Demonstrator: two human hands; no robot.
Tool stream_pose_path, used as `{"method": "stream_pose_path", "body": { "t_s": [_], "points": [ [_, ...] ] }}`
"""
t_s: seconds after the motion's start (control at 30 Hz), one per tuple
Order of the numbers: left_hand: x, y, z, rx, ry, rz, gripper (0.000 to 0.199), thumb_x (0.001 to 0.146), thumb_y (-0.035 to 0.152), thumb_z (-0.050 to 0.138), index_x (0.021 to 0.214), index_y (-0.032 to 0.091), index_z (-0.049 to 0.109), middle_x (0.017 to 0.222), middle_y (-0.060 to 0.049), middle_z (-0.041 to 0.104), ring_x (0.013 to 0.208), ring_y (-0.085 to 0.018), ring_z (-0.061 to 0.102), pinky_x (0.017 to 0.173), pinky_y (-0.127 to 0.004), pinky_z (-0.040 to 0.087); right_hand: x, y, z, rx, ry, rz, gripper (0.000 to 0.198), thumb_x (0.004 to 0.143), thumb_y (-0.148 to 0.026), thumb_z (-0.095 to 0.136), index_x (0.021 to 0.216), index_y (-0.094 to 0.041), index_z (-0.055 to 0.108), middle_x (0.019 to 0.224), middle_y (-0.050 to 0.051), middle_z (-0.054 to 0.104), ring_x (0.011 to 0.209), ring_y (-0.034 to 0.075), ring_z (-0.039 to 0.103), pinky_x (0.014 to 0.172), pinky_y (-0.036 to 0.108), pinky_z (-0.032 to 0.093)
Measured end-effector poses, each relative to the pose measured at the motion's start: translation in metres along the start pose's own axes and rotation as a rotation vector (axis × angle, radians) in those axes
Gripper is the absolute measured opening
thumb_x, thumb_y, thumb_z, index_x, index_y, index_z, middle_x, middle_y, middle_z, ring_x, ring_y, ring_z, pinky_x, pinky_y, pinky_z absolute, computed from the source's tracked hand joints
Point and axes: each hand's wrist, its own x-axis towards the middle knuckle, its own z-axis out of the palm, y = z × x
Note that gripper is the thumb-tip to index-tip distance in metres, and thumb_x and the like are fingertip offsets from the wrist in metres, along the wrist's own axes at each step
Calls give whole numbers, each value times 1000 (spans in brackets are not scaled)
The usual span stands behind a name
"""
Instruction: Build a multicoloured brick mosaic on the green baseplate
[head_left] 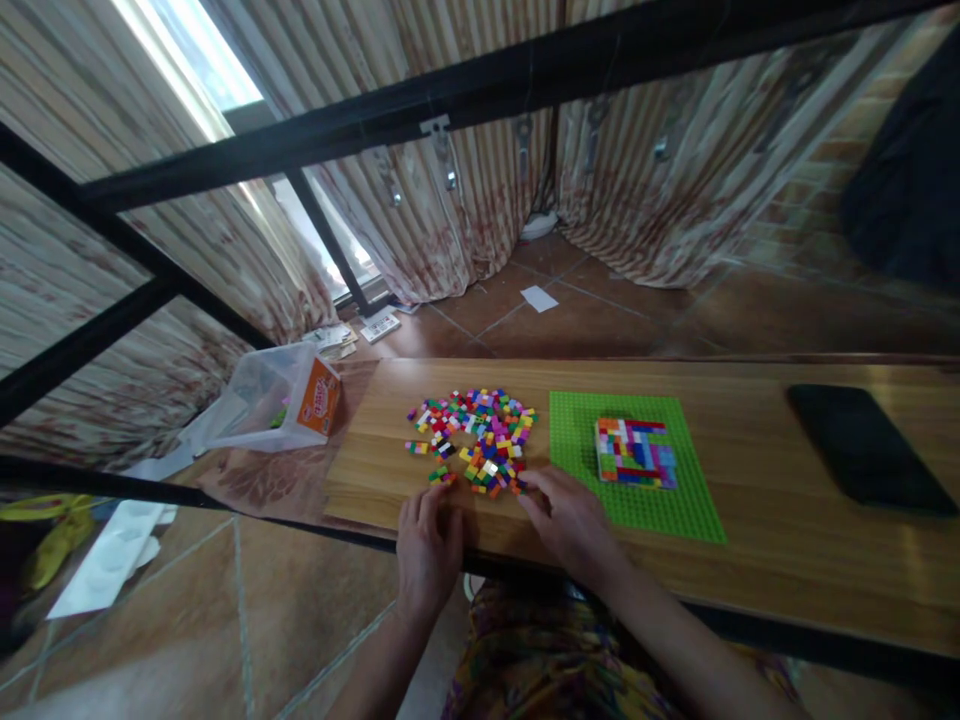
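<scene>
A loose pile of small multicoloured toy bricks (491,430) is spread over the wooden table. My left hand (429,545) rests at the table's near edge, fingers bent and thumb apart, its fingertips close to a few bricks at the pile's front left; nothing shows in it. At the pile's right front corner, my right hand (570,520) has its thumb and forefinger closed around what looks like a small dark brick, mostly hidden. Right of the pile lies a green baseplate (574,420), bearing a low, multicoloured block of joined bricks (636,453).
A black phone (870,445) lies at the table's right. Beyond the left end of the tabletop (757,480) stands a clear plastic box (262,400) with an orange label. Dark metal bars (480,115) cross in front of the curtains, and papers lie on the tiled floor.
</scene>
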Motion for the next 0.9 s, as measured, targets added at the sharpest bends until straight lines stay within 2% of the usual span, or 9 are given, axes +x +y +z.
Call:
{"method": "stream_pose_path", "body": {
  "t_s": [0.1, 0.23, 0.33, 0.47, 0.57, 0.67, 0.77, 0.9],
  "points": [
    [9, -3, 5, 14, -11, -54, 32, 85, 19, 59, 116, 18, 57, 100, -9, 64, 97, -25, 60, 86, -42, 52, 14, -3, 7, -63, 3, 17, 16, 90, -27, 55, 103, -21, 64, 98, 6, 68, 93, 21, 61, 84, 33, 45],
    [20, 3, 16, -63, -58, -52, 34, 84, 17, 58, 118, 18, 55, 105, -9, 65, 100, -24, 61, 90, -42, 52, 27, -6, 11, -146, -49, 71, 12, 90, -26, 54, 92, -20, 65, 89, 6, 66, 86, 21, 60, 80, 33, 43],
    [26, 10, 21, -147, -80, -47, 36, 84, 15, 57, 120, 19, 54, 108, -9, 65, 102, -23, 61, 92, -41, 52, 31, -6, 11, -100, -33, 93, 18, 92, -24, 49, 85, -20, 65, 87, 6, 66, 86, 20, 60, 79, 32, 42],
    [31, 20, 20, -244, -51, -90, 33, 85, 16, 55, 118, 19, 55, 105, -9, 65, 99, -21, 62, 89, -38, 53, 29, -2, 6, 134, 35, 149, 21, 92, -30, 49, 87, -20, 67, 90, 7, 69, 81, 19, 61, 77, 32, 45],
    [35, 31, 13, -357, -61, -118, 29, 88, 23, 55, 115, 18, 58, 105, -9, 66, 98, -21, 63, 89, -37, 52, 27, -3, -1, 400, 2, 252, 23, 88, -37, 53, 90, -19, 68, 88, 6, 71, 77, 18, 64, 74, 32, 48],
    [39, 46, 7, -556, -167, -181, 27, 90, 32, 54, 112, 17, 61, 98, -8, 68, 90, -19, 64, 81, -32, 53, 25, -9, -9, 627, -54, 307, 25, 84, -40, 58, 88, -18, 69, 84, 5, 73, 78, 18, 65, 73, 31, 50],
    [43, 63, 4, -773, -295, -228, 24, 90, 35, 54, 100, 16, 64, 89, -6, 69, 81, -16, 64, 74, -27, 52, 23, -15, -15, 726, -57, 312, 24, 80, -40, 61, 84, -18, 70, 81, 4, 72, 75, 17, 65, 70, 29, 51],
    [47, 76, 7, -976, -341, -288, 19, 84, 33, 62, 90, 15, 63, 82, -3, 67, 76, -14, 62, 73, -26, 51, 18, -19, -19, 835, -31, 358, 25, 78, -40, 62, 84, -17, 70, 72, 1, 69, 64, 14, 60, 62, 26, 48]
  ]
}}
